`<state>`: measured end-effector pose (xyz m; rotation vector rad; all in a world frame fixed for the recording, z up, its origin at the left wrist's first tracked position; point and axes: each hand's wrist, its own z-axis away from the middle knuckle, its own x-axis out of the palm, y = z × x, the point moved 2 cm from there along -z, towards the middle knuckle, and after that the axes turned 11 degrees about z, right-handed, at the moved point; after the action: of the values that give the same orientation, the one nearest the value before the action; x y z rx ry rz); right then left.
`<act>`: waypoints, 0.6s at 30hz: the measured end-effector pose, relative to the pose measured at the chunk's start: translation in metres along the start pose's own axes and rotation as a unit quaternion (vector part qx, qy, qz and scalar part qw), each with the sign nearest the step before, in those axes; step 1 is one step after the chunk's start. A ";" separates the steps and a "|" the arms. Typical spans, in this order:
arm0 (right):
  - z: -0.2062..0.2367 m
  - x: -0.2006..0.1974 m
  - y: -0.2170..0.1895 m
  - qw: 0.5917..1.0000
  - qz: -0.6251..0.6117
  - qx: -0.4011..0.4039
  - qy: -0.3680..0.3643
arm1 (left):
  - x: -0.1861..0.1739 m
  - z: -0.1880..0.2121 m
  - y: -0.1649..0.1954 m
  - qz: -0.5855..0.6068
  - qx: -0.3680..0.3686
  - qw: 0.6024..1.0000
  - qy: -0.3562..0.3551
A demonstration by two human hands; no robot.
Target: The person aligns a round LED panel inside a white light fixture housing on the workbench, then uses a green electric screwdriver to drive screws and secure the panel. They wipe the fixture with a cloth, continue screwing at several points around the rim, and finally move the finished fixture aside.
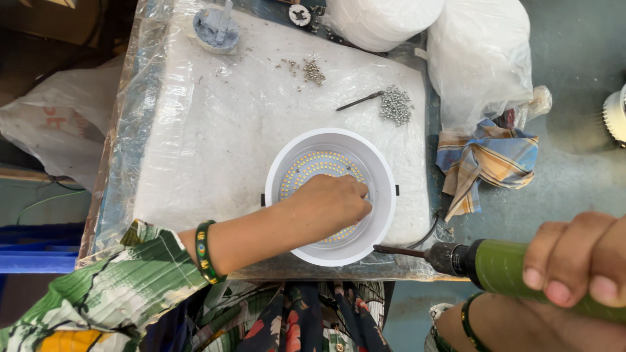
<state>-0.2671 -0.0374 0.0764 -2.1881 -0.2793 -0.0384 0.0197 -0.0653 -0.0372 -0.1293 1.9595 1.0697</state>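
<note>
Near the table's front edge, the left hand (336, 199) reaches fingers-down into the light, rigid white lamp housing (330, 195), best steadied by its rim, while the right hand (577, 264) wraps closed around the green electric screwdriver (502, 268).

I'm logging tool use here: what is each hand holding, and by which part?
Right hand grips the green screwdriver around its body. Left hand rests inside the white lamp housing; whether it holds anything is hidden.

The left hand (336, 199) hides part of the white lamp housing's (385, 189) LED board, its fingertips unseen, and the frame edge cuts off the green screwdriver (502, 267).
</note>
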 end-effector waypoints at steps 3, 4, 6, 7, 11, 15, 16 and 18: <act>0.008 -0.001 -0.004 1.000 -0.003 -0.012 0.008 | -0.001 0.001 -0.001 -0.015 0.031 0.999 0.012; 0.008 -0.003 -0.006 1.000 0.005 -0.006 0.018 | -0.001 0.002 -0.002 -0.017 0.044 0.999 0.019; 0.009 -0.005 -0.007 1.000 0.004 0.002 0.023 | -0.002 0.004 -0.005 -0.020 0.048 0.999 -0.009; 0.009 -0.006 -0.008 1.000 -0.005 0.002 0.018 | -0.001 0.004 -0.006 -0.021 0.049 0.998 -0.023; 0.012 -0.010 -0.004 1.000 -0.025 0.004 -0.009 | -0.005 -0.002 -0.004 -0.024 0.041 0.998 -0.040; 0.015 -0.018 0.002 0.999 -0.028 0.002 -0.017 | -0.030 -0.002 -0.005 0.047 -0.041 0.995 -0.081; 0.015 -0.019 0.003 0.999 -0.027 -0.003 -0.017 | -0.039 0.004 -0.006 0.070 -0.061 0.991 -0.091; 0.011 -0.020 0.004 1.000 -0.021 0.002 -0.018 | -0.057 0.023 -0.010 0.009 -0.102 0.987 -0.127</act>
<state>-0.2869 -0.0344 0.0636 -2.1802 -0.3456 -0.0219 0.0738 -0.0716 -0.0069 -0.0835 1.6252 1.2344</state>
